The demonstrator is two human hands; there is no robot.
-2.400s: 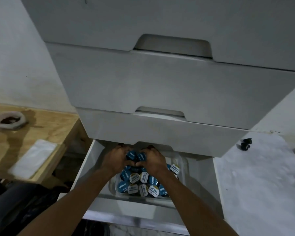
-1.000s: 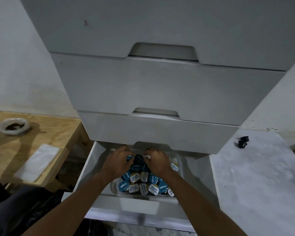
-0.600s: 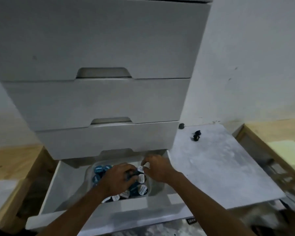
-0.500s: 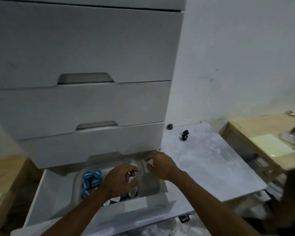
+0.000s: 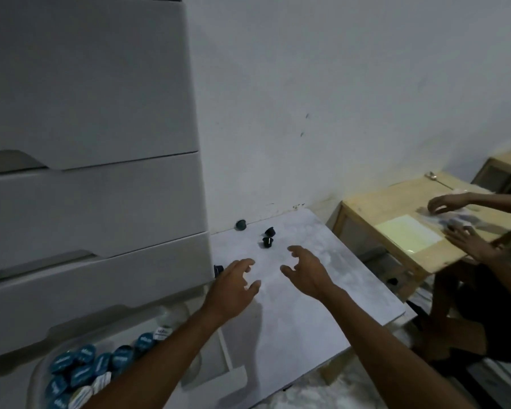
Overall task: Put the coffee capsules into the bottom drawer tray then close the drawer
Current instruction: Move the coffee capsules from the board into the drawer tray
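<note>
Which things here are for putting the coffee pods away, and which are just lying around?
For the job:
loose pods on the white board
pod by the wall
pods in the tray
tray
bottom drawer
left hand, right hand, both empty

Lying about:
wooden table
paper sheet
spoon

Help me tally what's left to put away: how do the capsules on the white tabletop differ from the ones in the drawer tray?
The loose capsules are few and scattered apart on the white tabletop; the tray capsules are many, packed touching. The loose ones show dark bodies, one tipped on its side; the tray ones show mostly blue, some white, printed lids. The loose ones lie ahead of both open hands, left hand and right hand. Both groups look like the same small capsules.
</note>
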